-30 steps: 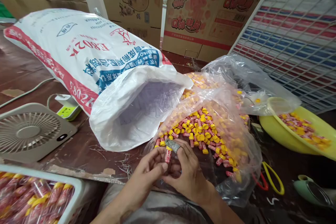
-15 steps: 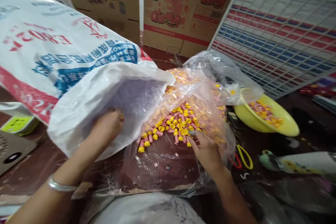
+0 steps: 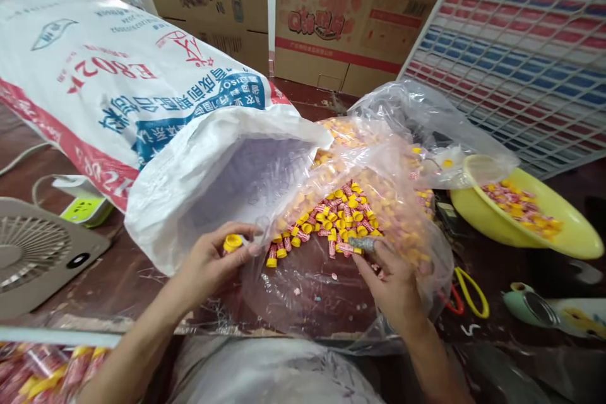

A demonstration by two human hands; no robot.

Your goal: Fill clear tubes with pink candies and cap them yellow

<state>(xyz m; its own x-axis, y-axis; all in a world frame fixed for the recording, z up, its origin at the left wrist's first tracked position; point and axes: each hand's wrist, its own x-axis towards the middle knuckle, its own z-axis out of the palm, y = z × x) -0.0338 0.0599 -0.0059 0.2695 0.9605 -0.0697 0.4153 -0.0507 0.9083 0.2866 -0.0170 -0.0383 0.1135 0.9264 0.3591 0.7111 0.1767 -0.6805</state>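
My left hand [image 3: 208,262] is closed on a clear small tube with a yellow cap [image 3: 233,242], held just in front of the mouth of the big white woven sack [image 3: 142,107]. My right hand [image 3: 391,281], its index finger wrapped in a grey fingertip cover, reaches into the open clear plastic bag [image 3: 388,202] and pinches at the pile of small red-and-white tubes with yellow caps [image 3: 331,221]. Whether it holds one I cannot tell.
A yellow bowl [image 3: 478,211] with more tubes sits at right. A gridded display card [image 3: 521,44] leans behind it. Scissors [image 3: 466,293] lie beside the bag. A small fan [image 3: 33,252] and power strip [image 3: 88,208] sit at left, a tray of packed tubes [image 3: 47,369] at bottom left.
My left hand came out of the sack mouth and now holds a yellow-capped tube. My right hand stayed at the pile in the plastic bag. The view shifted slightly left.
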